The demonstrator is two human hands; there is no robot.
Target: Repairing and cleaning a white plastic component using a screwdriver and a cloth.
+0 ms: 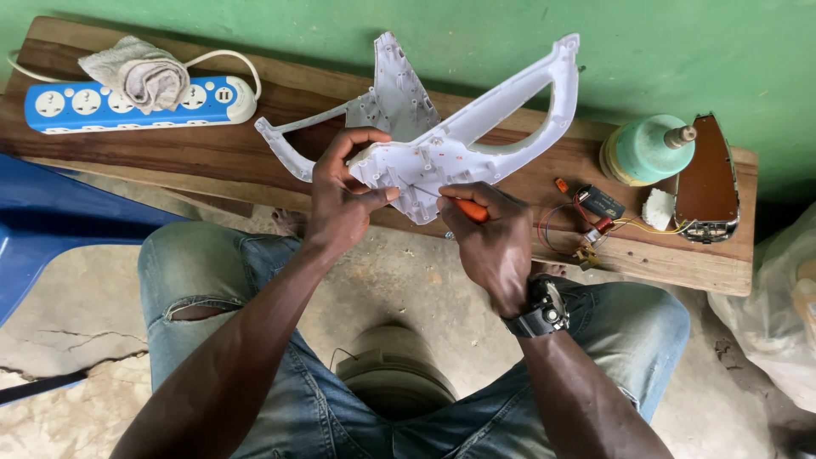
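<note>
My left hand [340, 200] grips a white plastic iron housing [442, 136], held up over a wooden bench [221, 144] with its inner side toward me. Its looped handle points up and right. My right hand [489, 234], with a black wristwatch, holds a small screwdriver with an orange handle [469, 209]. The thin metal shaft rests against the housing's lower inside edge. Both hands are close together above my knees.
On the bench lie a blue and white power strip [127, 104] with a grey cloth [140, 72] on it, a green round part [646, 151], an iron soleplate [705, 178], and loose wires with small parts [595, 217]. A blue plastic seat [42, 229] stands left, a plastic bag [778, 306] right.
</note>
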